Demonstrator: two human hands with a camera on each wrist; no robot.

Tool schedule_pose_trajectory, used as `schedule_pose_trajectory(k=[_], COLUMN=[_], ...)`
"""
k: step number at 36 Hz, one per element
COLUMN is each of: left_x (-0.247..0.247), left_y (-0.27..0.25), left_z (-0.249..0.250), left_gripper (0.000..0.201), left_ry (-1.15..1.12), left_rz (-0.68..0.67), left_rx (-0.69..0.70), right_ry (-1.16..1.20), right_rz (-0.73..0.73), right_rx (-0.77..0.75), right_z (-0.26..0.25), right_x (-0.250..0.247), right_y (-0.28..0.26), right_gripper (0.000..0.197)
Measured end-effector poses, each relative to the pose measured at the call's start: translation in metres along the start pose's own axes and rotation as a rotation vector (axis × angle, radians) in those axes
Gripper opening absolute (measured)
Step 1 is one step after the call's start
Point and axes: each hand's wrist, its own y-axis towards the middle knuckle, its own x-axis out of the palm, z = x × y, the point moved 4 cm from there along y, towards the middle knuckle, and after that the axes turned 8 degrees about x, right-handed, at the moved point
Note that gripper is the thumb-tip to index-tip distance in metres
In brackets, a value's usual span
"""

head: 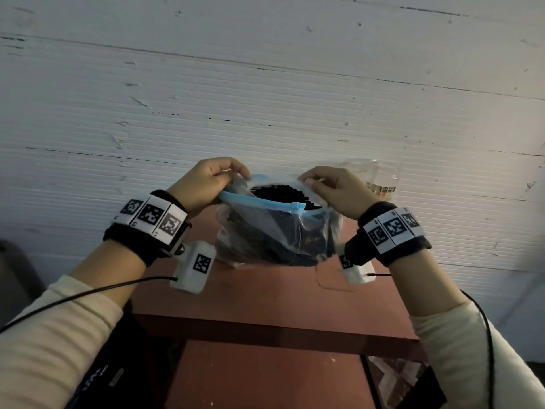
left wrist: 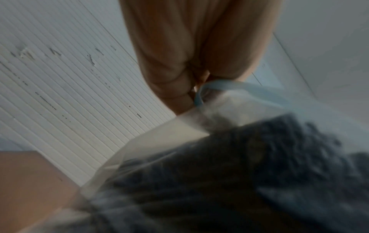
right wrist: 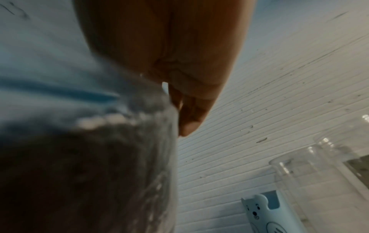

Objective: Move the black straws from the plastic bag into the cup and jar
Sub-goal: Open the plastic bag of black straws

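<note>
A clear plastic bag point(head: 253, 240) with a blue zip strip stands on the red table, its mouth pulled wide. Inside it a bundle of black straws point(head: 277, 194) shows end-on. My left hand point(head: 233, 172) pinches the bag's left rim, and my right hand point(head: 309, 181) pinches the right rim. The left wrist view shows my fingers point(left wrist: 175, 88) gripping the blue strip above the dark straws point(left wrist: 239, 165). The right wrist view shows the bag point(right wrist: 155, 141) close by on the left. A clear cup point(right wrist: 311, 181) and a clear jar point(right wrist: 351, 149) stand to its right; the jar point(head: 380, 178) sits behind my right hand.
The red table point(head: 265, 296) is small and stands against a white ribbed wall point(head: 265, 98). Its front edge runs below my wrists. A pale blue bear-shaped holder point(right wrist: 265, 216) wraps the cup's base. Cables trail from both wrist units.
</note>
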Motion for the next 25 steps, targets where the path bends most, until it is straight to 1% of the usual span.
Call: schedule_pose_trajectory(k=[3, 5, 7, 9, 11, 12, 14, 16, 18, 20, 23, 25], left_x=[-0.004, -0.005, -0.006, -0.006, -0.007, -0.007, -0.007, -0.008, -0.009, -0.012, -0.017, -0.018], left_y=[0.002, 0.003, 0.004, 0.004, 0.003, 0.001, -0.001, -0.003, -0.005, -0.006, -0.007, -0.009], left_z=[-0.003, -0.004, -0.004, -0.004, -0.003, -0.003, -0.004, -0.005, -0.006, -0.008, -0.009, -0.010], left_gripper=[0.037, 0.037, 0.034, 0.031, 0.031, 0.034, 0.040, 0.039, 0.028, 0.020, 0.019, 0.021], left_ry=[-0.030, -0.061, -0.121, -0.195, -0.248, -0.254, -0.233, -0.227, -0.247, -0.259, -0.191, -0.126], left_rz=[0.059, 0.092, 0.108, 0.109, 0.099, 0.090, 0.076, 0.091, 0.140, 0.210, 0.257, 0.247], left_rx=[-0.041, -0.063, -0.090, -0.113, -0.119, -0.116, -0.101, -0.086, -0.090, -0.096, -0.087, -0.093], right_ry=[0.014, 0.055, 0.075, 0.059, 0.065, 0.077, 0.078, 0.043, -0.001, -0.021, -0.068, -0.139], right_rz=[0.127, 0.155, 0.089, -0.031, -0.168, -0.214, -0.233, -0.220, -0.189, -0.110, 0.024, 0.121], right_rx=[-0.008, -0.036, -0.065, -0.073, -0.027, -0.004, 0.018, 0.018, 0.013, -0.011, -0.057, -0.079], right_z=[0.001, -0.003, -0.010, -0.014, -0.015, -0.014, -0.013, -0.013, -0.013, -0.015, -0.018, -0.018], right_x=[-0.013, -0.020, -0.021, -0.017, -0.011, -0.009, -0.006, -0.004, 0.000, 0.001, 0.002, 0.002], right_y=[-0.014, -0.027, -0.039, -0.050, -0.057, -0.060, -0.063, -0.063, -0.062, -0.060, -0.055, -0.053], right_gripper=[0.022, 0.023, 0.024, 0.028, 0.031, 0.035, 0.045, 0.053, 0.054, 0.045, 0.029, 0.029])
